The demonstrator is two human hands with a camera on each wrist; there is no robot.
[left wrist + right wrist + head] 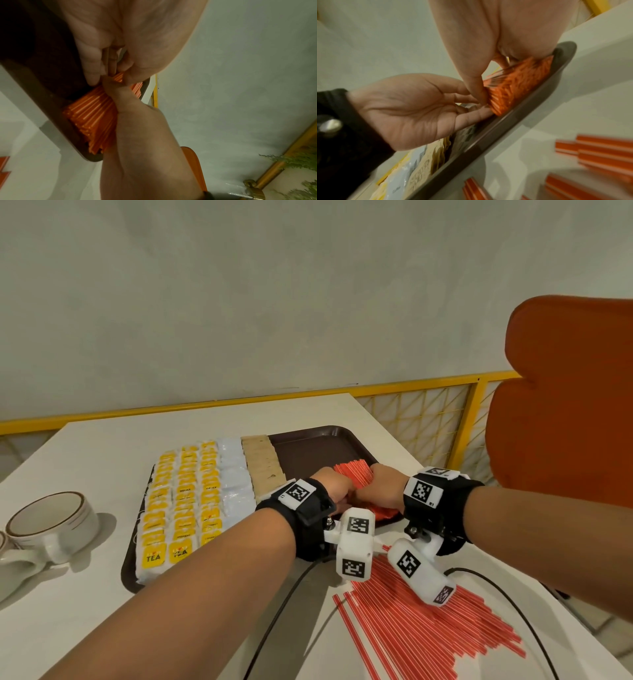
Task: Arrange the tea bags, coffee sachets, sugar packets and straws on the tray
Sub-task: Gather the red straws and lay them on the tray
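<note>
A café or canteen dining area: a white tabletop (pixel 219 419), an orange padded chair (pixel 565 405), stacked cups (pixel 51 525), a brown serving tray (pixel 315 445) and a yellow-framed partition (pixel 428 383).

Blk wrist straps (pixel 310 510), wht tagged cams (pixel 354 542)
</note>
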